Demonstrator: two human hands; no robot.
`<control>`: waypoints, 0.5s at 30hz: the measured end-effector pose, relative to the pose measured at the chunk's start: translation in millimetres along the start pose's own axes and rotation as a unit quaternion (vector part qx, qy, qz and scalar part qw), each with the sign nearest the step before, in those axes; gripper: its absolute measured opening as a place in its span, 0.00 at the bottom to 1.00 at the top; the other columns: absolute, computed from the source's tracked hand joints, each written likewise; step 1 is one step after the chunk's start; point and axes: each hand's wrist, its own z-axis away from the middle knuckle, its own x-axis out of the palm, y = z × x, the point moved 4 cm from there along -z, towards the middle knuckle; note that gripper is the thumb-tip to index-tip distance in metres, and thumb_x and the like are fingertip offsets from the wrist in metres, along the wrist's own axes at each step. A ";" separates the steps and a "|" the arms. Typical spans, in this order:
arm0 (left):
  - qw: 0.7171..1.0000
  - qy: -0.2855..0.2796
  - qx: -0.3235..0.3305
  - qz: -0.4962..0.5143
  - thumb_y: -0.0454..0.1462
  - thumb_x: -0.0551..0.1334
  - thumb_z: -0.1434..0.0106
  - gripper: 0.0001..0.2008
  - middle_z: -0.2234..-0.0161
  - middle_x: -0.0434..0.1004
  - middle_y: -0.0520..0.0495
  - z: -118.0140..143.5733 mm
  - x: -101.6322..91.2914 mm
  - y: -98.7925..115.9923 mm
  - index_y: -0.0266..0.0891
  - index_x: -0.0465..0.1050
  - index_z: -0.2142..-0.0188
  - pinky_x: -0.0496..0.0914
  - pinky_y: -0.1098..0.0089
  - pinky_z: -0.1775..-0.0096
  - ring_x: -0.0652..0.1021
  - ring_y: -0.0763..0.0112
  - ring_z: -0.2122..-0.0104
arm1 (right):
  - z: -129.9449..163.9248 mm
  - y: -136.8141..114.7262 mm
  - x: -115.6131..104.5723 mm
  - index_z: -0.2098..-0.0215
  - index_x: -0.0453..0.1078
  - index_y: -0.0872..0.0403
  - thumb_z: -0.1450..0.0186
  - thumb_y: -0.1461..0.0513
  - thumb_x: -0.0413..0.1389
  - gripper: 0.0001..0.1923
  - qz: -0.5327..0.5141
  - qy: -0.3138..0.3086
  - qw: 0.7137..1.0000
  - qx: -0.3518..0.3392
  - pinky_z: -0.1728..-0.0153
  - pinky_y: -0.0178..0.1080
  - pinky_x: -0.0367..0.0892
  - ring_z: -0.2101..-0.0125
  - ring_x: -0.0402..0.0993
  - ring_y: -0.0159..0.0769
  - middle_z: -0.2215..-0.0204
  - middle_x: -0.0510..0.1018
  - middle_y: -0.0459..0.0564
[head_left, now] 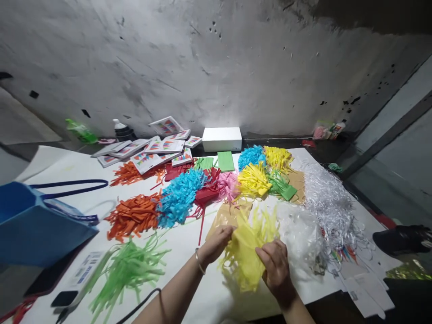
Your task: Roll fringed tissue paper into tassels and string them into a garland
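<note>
Pinching from the left, your left hand [216, 245] is gripping the yellow fringed paper [248, 249] while your right hand [275, 263] is clamping its lower edge between them; light and floppy, probably tearing easily, so you are best holding the uncut band.

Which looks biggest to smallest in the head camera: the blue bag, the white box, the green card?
1. blue bag, biggest, though it sits nearest the camera, which inflates it.
2. white box.
3. green card, smallest.
</note>
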 end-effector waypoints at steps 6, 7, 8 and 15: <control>0.937 -0.190 -0.209 0.205 0.62 0.56 0.48 0.32 0.73 0.76 0.41 60.8 13.0 -50.9 0.36 0.74 0.65 0.70 0.62 0.65 0.78 0.57 0.67 | 24.1 -12.8 32.0 0.54 0.68 0.53 0.38 0.72 0.43 0.19 -0.004 0.005 0.998 0.055 0.55 0.51 0.63 0.63 0.69 0.37 0.65 0.70 0.51; 0.921 -0.223 -0.227 0.225 0.59 0.60 0.48 0.29 0.71 0.76 0.40 69.9 18.5 -59.2 0.35 0.74 0.63 0.70 0.62 0.63 0.78 0.57 0.65 | 28.4 -9.3 36.3 0.55 0.68 0.53 0.37 0.71 0.43 0.18 0.002 0.004 0.998 0.056 0.56 0.50 0.64 0.63 0.68 0.37 0.66 0.70 0.51; 0.906 -0.252 -0.236 0.245 0.55 0.64 0.49 0.26 0.69 0.77 0.40 77.4 24.9 -66.7 0.34 0.74 0.61 0.69 0.62 0.63 0.78 0.59 0.66 | 32.2 -4.1 37.8 0.56 0.68 0.54 0.37 0.71 0.43 0.17 0.012 0.004 0.998 0.056 0.57 0.49 0.64 0.63 0.68 0.38 0.66 0.70 0.51; 0.893 -0.317 -0.201 0.250 0.35 0.68 0.53 0.18 0.82 0.70 0.53 81.5 54.3 -89.6 0.33 0.72 0.61 0.65 0.73 0.73 0.69 0.77 0.82 | 50.9 37.0 -21.3 0.56 0.71 0.53 0.34 0.68 0.46 0.14 0.194 0.037 0.977 0.076 0.52 0.48 0.59 0.63 0.70 0.38 0.66 0.73 0.51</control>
